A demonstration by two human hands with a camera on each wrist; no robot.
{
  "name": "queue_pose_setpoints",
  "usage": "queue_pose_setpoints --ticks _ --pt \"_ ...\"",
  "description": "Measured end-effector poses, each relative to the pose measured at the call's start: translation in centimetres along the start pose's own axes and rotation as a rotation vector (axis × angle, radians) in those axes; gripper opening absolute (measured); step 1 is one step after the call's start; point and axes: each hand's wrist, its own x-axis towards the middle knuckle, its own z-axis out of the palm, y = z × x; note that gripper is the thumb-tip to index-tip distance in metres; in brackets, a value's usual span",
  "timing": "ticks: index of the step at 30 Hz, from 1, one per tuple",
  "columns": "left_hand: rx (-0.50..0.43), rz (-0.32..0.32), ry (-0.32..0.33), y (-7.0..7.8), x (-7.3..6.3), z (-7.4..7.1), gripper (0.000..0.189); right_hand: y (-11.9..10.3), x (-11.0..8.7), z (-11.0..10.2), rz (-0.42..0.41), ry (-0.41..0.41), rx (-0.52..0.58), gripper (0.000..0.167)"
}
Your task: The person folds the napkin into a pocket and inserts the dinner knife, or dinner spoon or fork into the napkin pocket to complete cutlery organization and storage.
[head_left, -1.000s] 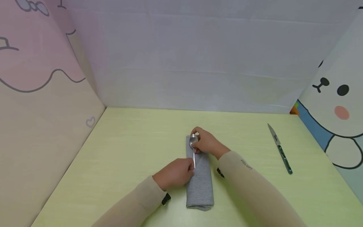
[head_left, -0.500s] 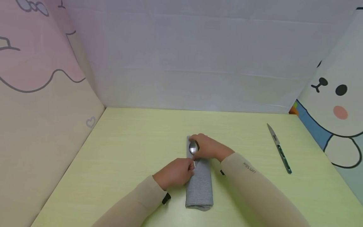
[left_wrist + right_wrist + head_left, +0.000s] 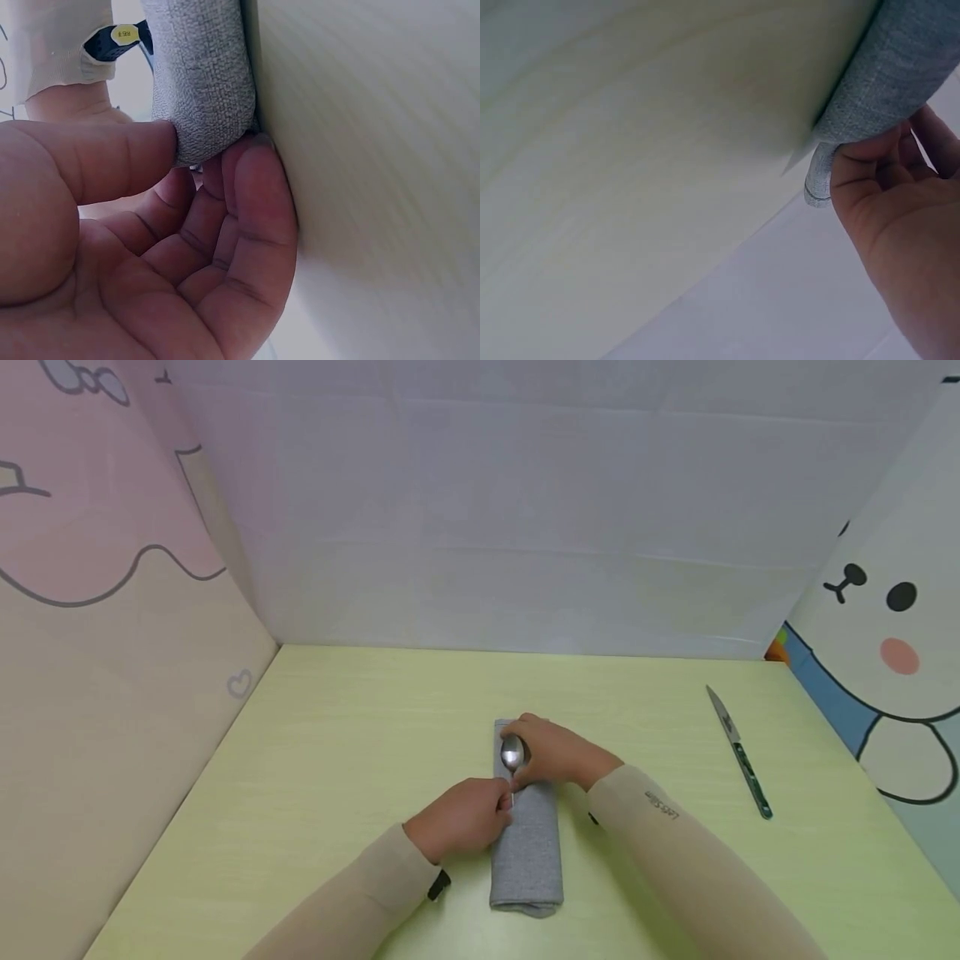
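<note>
A folded grey cloth [image 3: 527,852] lies lengthwise on the pale table. On its far half rests a metal spoon [image 3: 512,752], bowl away from me, its handle running down between my hands. My left hand [image 3: 461,814] pinches the cloth's left edge near the handle's end; in the left wrist view its thumb [image 3: 127,154] presses one side of the grey cloth [image 3: 202,75], curled fingers against the other. My right hand [image 3: 558,752] curls around the spoon from the right, thumb near its neck. In the right wrist view that hand [image 3: 900,202] touches the cloth [image 3: 892,75]; the spoon is hidden there.
A knife [image 3: 738,752] with a green handle lies on the right side of the table [image 3: 360,718], blade pointing away. A pale wall [image 3: 510,527] closes off the back, with patterned panels at left and right.
My right hand has brought the spoon slightly nearer to me and down onto the cloth, its fingers shifting around the bowl. My left hand stays almost still at the cloth's edge.
</note>
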Motion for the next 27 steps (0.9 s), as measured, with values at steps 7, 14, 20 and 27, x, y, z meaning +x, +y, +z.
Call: queue_pose_setpoints --ticks 7,14,20,27 --pt "-0.011 0.002 -0.006 0.0 0.2 0.0 0.019 -0.3 -0.4 0.5 -0.036 0.000 -0.034 0.078" --pt "-0.018 -0.022 -0.019 0.0 0.4 0.0 0.022 -0.9 -0.9 0.8 -0.039 0.007 -0.065 0.077" --pt "-0.002 -0.019 -0.015 0.0 0.6 0.0 0.021 -1.0 -1.3 0.9 -0.059 0.011 -0.094 0.066" --pt "0.014 -0.029 -0.013 -0.1 0.7 0.1 0.020 -0.9 -1.6 1.0 -0.097 0.013 -0.074 0.057"
